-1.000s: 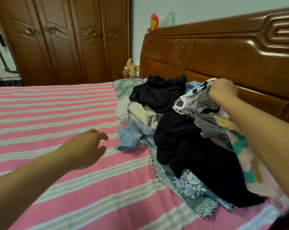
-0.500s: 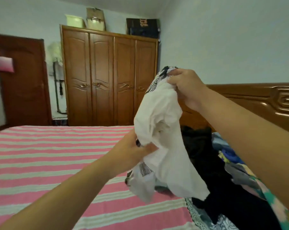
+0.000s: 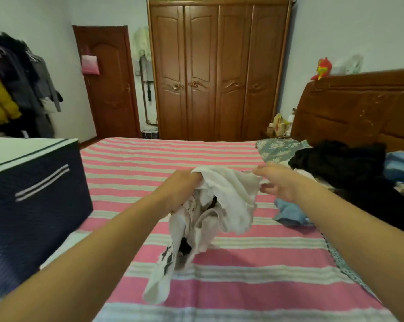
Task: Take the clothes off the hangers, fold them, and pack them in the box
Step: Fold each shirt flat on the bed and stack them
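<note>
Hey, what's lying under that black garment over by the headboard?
Under the black garment show a floral cloth, a white piece and blue clothes at its edges, all on the striped bed. Whatever lies beneath its middle is covered.

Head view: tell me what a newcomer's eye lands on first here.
First, the white printed garment held up mid-frame over the pink striped bed, the left hand bunching its top and the right hand pinching an edge. Then the dark storage box at left, and the clothes pile by the headboard at right.
</note>
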